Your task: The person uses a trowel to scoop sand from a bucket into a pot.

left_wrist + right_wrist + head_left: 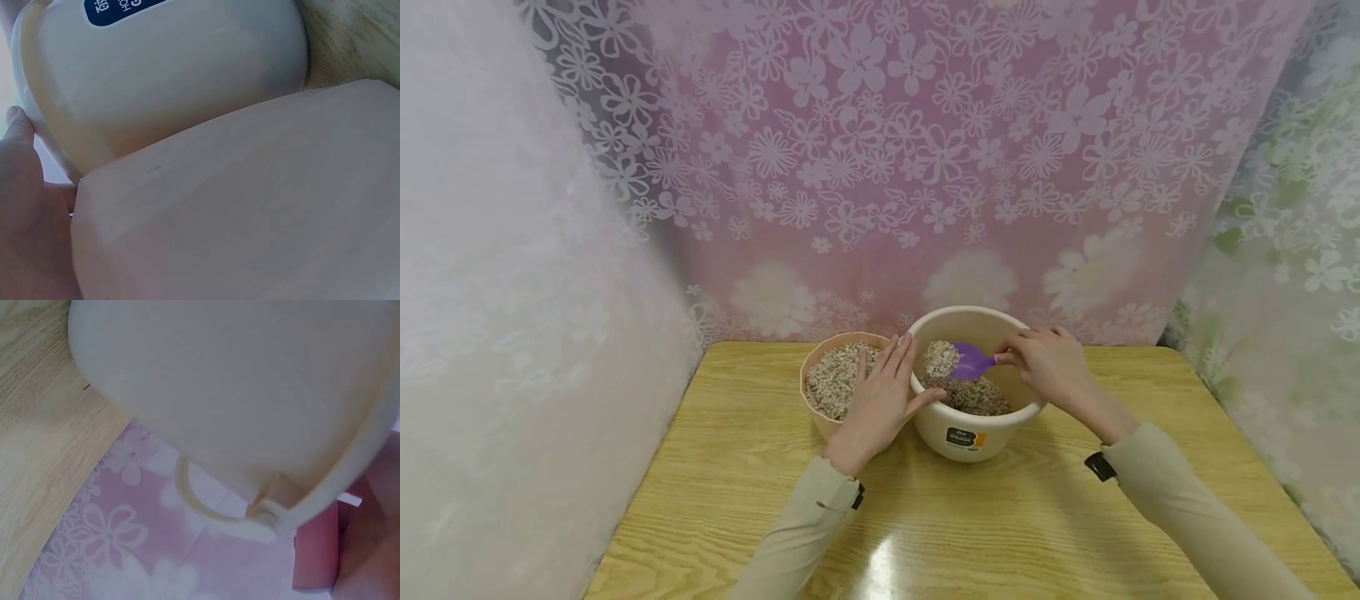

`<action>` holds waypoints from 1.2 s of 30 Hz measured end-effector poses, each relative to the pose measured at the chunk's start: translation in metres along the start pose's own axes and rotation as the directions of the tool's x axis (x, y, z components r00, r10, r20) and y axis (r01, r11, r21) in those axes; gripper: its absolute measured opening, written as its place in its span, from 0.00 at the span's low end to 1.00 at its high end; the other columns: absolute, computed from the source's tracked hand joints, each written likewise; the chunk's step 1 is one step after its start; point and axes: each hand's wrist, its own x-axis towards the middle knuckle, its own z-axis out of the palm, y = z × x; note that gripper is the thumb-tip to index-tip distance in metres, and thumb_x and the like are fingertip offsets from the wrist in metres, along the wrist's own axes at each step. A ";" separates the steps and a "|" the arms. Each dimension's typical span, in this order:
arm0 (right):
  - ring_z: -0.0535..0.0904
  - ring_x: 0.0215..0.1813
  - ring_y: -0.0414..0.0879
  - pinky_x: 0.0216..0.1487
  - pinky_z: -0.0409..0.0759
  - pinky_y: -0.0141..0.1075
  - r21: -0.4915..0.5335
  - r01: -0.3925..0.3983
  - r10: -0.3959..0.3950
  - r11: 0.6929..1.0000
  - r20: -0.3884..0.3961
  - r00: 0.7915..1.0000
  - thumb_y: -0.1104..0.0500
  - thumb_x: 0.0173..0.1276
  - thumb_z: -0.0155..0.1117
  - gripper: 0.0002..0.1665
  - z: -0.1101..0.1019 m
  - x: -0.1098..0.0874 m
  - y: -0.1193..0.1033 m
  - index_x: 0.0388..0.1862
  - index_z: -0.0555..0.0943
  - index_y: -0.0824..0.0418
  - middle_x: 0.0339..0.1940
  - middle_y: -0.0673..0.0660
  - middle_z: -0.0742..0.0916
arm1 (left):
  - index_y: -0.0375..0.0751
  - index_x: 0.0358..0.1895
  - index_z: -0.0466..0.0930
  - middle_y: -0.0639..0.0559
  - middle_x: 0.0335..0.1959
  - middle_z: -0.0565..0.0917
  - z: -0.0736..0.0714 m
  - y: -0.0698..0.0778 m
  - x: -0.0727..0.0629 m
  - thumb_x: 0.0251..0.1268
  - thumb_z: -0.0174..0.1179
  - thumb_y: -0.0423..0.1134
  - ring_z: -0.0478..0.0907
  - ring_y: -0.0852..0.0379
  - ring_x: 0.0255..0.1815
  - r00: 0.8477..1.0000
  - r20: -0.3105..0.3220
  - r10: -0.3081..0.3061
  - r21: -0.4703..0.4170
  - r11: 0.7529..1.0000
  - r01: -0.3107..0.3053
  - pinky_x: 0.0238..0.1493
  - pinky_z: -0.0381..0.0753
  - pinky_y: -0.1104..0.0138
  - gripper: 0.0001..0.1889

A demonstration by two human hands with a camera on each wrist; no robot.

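My right hand point(1054, 367) grips the handle of a purple scoop point(973, 362) at the right side of a cream bucket point(958, 440). Pale grain point(942, 359) fills the scoop's bowl, which is over the darker grain point(976, 397) inside the bucket. My left hand point(880, 398) lies with straight fingers at the bucket's left rim, its thumb reaching over the front edge. That hand partly covers a peach bowl point(822, 422) full of pale grain, standing close to the bucket. In the right wrist view a pinkish-red piece point(316, 553) shows beside my hand.
A wooden table point(730, 492) bears both containers. The bucket's bail handle point(206, 512) hangs on its far side in the right wrist view. Behind the table hangs a pink floral curtain point(880, 167), with pale ones at both sides.
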 end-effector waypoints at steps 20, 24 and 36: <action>0.82 0.44 0.59 0.44 0.72 0.52 0.001 -0.083 0.081 0.997 -0.209 0.975 0.56 0.69 0.69 0.05 -0.014 -0.032 -0.004 0.38 0.87 0.57 0.36 0.57 0.90 | 0.40 0.82 0.47 0.49 0.84 0.46 -0.001 0.002 -0.002 0.72 0.36 0.73 0.35 0.52 0.84 1.000 0.008 0.003 0.019 1.000 -0.003 0.80 0.38 0.40 0.49; 0.82 0.44 0.59 0.41 0.71 0.51 0.000 -0.077 0.075 0.997 -0.222 0.972 0.56 0.69 0.69 0.06 -0.016 -0.035 -0.005 0.36 0.87 0.57 0.36 0.57 0.90 | 0.42 0.83 0.47 0.49 0.84 0.49 -0.002 -0.002 -0.004 0.74 0.37 0.72 0.38 0.51 0.84 1.000 -0.003 -0.007 -0.004 1.000 0.007 0.80 0.40 0.40 0.46; 0.82 0.40 0.59 0.44 0.72 0.52 0.022 -0.121 0.123 0.992 -0.158 0.980 0.57 0.71 0.67 0.06 -0.022 -0.037 -0.003 0.39 0.87 0.58 0.35 0.58 0.89 | 0.42 0.82 0.51 0.44 0.82 0.56 -0.029 -0.061 -0.034 0.74 0.53 0.63 0.46 0.42 0.83 0.986 -0.096 -0.135 -0.032 0.991 0.133 0.78 0.41 0.37 0.44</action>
